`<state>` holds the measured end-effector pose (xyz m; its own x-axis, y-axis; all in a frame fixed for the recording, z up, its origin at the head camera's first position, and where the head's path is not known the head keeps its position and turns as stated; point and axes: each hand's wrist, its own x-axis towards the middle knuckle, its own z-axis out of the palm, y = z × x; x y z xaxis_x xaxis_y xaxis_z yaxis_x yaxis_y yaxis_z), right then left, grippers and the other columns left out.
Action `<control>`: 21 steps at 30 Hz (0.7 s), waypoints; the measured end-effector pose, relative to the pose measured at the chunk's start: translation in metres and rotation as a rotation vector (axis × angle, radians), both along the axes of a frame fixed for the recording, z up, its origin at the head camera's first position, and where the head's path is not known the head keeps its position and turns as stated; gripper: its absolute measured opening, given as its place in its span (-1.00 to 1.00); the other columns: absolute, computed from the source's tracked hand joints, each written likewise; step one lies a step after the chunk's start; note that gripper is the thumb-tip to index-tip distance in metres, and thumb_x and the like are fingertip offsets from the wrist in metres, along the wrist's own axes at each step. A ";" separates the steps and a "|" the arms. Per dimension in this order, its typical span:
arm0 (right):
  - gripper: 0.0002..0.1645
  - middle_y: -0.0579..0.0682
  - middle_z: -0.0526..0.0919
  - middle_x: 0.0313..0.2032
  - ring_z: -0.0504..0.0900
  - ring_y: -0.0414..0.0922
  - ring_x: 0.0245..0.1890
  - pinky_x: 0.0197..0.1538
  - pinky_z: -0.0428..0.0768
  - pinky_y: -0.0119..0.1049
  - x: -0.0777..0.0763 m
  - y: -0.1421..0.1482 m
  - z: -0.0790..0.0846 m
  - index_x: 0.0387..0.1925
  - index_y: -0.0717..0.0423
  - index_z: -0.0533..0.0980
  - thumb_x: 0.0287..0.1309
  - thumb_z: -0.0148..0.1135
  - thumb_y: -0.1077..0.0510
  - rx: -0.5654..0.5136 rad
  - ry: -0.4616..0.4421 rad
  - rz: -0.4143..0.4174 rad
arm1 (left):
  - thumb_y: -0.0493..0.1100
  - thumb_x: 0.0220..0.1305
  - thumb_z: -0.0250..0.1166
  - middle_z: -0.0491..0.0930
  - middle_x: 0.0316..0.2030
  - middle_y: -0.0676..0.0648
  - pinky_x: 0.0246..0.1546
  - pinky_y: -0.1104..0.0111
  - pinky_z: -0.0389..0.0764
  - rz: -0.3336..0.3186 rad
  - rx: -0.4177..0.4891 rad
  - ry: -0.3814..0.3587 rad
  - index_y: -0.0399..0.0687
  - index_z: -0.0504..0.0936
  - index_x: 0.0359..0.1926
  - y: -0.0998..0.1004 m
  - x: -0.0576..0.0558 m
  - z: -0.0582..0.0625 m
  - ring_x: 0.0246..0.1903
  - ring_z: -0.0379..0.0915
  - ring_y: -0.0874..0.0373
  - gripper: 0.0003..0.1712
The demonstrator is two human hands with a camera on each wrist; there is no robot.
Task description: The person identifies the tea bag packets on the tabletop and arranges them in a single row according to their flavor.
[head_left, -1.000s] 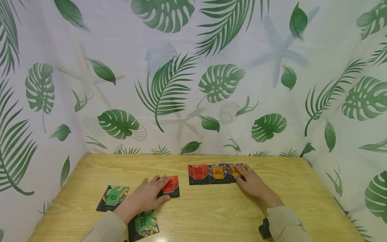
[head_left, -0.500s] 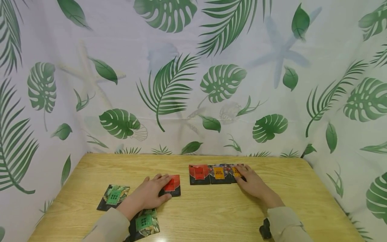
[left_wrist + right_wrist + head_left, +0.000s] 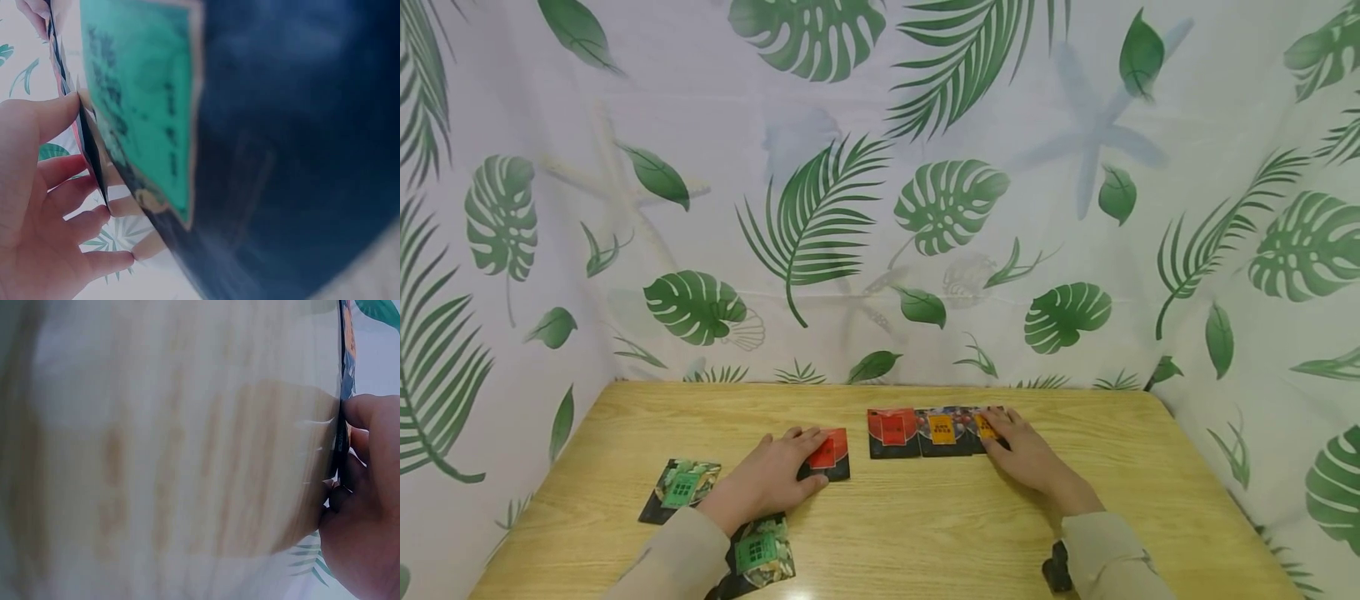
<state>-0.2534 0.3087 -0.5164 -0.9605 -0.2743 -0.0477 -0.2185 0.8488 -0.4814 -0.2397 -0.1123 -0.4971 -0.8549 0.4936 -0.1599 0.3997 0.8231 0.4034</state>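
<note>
My left hand (image 3: pixel 767 477) lies over a flat square packet (image 3: pixel 838 467) with a red label and black lower part. Its outstretched fingers and thumb touch the packet, which is on the table; the left wrist view shows the hand (image 3: pixel 44 225) with its fingers spread along the packet's edge. At the back, three packets form a row: a red one (image 3: pixel 892 434), an orange-labelled one (image 3: pixel 942 432), and another orange-labelled one (image 3: pixel 986 427) at the right end. My right hand (image 3: pixel 1033 458) rests on that last packet with fingers extended, partly hiding it.
Two green-labelled packets lie nearer the front left: one (image 3: pixel 681 492) at the far left, another (image 3: pixel 763 552) partly behind the left sleeve. A small black object (image 3: pixel 1057 568) sits beside the right sleeve. A leaf-patterned cloth (image 3: pixel 850 350) stands behind the wooden table (image 3: pixel 940 517).
My left hand has slid the red packet slightly away from me and a little to the right across the table. The right hand and the row of packets have stayed in place.
</note>
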 end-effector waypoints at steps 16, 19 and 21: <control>-0.26 0.40 0.13 0.60 -0.06 0.48 0.61 0.50 0.11 0.52 0.001 0.000 0.002 0.62 0.28 0.17 0.61 0.02 0.04 -0.003 0.003 0.003 | 0.21 0.54 0.22 0.25 0.62 -0.04 0.57 -0.30 0.08 0.026 -0.003 -0.040 0.08 0.24 0.65 0.007 -0.004 0.007 0.64 0.05 -0.16 -0.19; -0.26 0.39 0.13 0.60 -0.05 0.47 0.61 0.50 0.12 0.52 0.001 -0.001 0.003 0.61 0.29 0.17 0.60 0.03 0.05 -0.003 0.002 0.004 | 0.19 0.54 0.23 0.24 0.62 -0.04 0.57 -0.30 0.10 0.019 -0.014 -0.037 0.08 0.25 0.65 0.008 -0.007 0.007 0.64 0.05 -0.16 -0.20; -0.26 0.39 0.14 0.60 -0.05 0.47 0.61 0.50 0.13 0.52 0.000 -0.001 0.002 0.61 0.29 0.17 0.60 0.03 0.05 -0.002 0.001 0.002 | 0.17 0.54 0.23 0.25 0.62 -0.05 0.56 -0.31 0.12 0.014 -0.020 -0.029 0.07 0.25 0.64 0.009 -0.008 0.007 0.64 0.05 -0.16 -0.20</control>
